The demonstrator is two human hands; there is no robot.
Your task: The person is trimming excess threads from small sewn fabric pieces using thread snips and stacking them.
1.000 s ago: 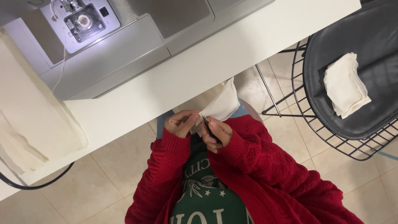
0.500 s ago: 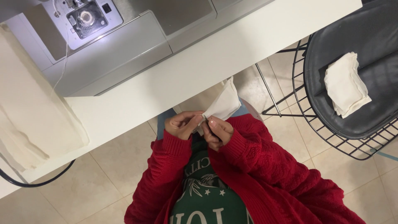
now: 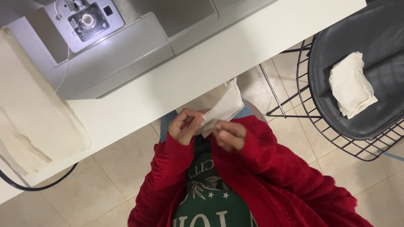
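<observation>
Both of my hands are raised in front of my chest, just below the edge of the white table [image 3: 235,54]. My left hand [image 3: 184,126] pinches the lower end of a small cream cloth piece [image 3: 224,106]. My right hand [image 3: 229,135] holds the same end from the other side, fingers curled. The cloth stands up from my fingers toward the table edge. I wear a red knitted cardigan over a green top.
A white sewing machine [image 3: 105,38] with its lamp lit sits on the table at the top left. Cream fabric [image 3: 29,113] lies on the table's left part. A black wire chair [image 3: 332,126] at the right carries a folded cream cloth stack [image 3: 351,84]. A black cable [image 3: 38,187] hangs at the lower left.
A small dark tool seen in my right hand one second ago is no longer visible. The cloth piece has come up between both hands and now stands more upright.
</observation>
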